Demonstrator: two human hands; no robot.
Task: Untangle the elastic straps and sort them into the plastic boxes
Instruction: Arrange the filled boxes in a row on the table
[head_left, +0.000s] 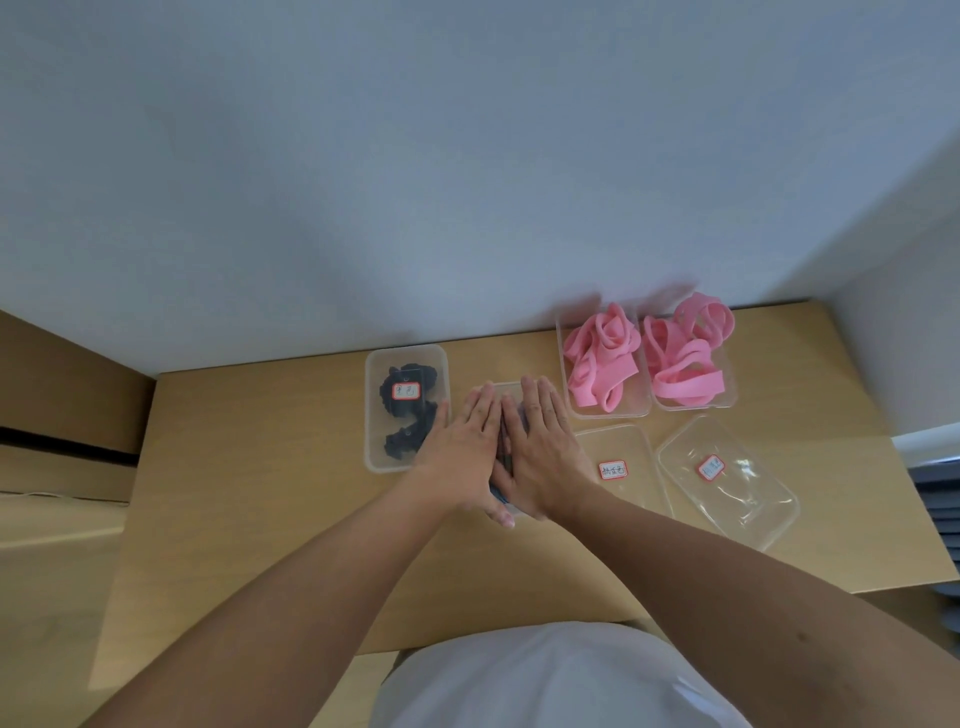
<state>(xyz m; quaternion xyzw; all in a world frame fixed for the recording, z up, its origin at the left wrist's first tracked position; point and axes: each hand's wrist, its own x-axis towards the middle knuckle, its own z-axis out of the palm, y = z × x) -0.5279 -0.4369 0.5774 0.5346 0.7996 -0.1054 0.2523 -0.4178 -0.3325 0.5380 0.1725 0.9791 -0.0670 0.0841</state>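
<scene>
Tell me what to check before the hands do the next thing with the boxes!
1. Left hand and right hand flat on the middle box: ok.
2. Middle box closed all round: cannot tell, the hands cover it.
3. Black-strap box has its labelled lid on: ok.
4. Inner pink-strap box and outer pink-strap box have lids on: not ok, both are open and the straps bulge above the rims.
5. Inner labelled lid and outer labelled lid lie ready beside the right hand: ok.

Straps (602, 358) in two far boxes (610, 415), two near boxes (631, 501) before them, another box (372, 415) leftward.
</scene>
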